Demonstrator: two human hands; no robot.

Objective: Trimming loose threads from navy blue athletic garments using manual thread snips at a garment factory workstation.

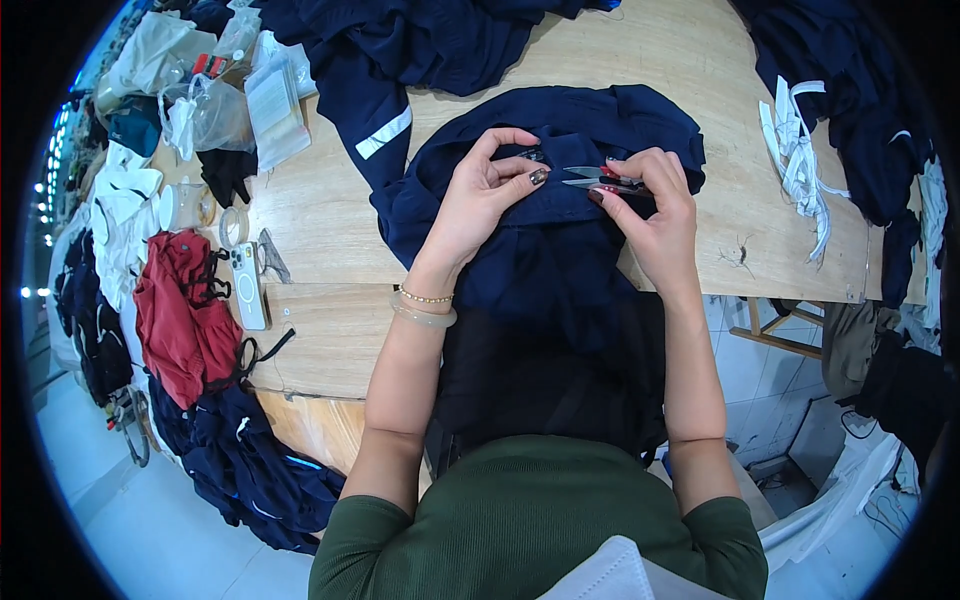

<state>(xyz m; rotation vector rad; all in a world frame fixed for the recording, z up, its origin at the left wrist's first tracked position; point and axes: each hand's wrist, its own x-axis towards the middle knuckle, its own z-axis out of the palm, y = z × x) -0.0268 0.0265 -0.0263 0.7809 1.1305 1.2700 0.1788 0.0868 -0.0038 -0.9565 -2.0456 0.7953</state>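
A dark navy garment (560,235) lies bunched on the wooden table in front of me and hangs over the near edge onto my lap. My left hand (492,185) pinches a fold of it between thumb and fingers. In my right hand (652,195) is a pair of thread snips (590,180), with red and dark handles. Their two pointed blades are spread slightly and point left, over the cloth and close to my left fingertips. Any thread at the blade tips is too small to make out.
More navy clothing (420,50) is piled at the back. White strips (795,160) lie to the right beside another navy heap (870,150). Along the left are a white phone (248,285), a tape roll (233,227), a red bag (185,310) and plastic bags (220,115).
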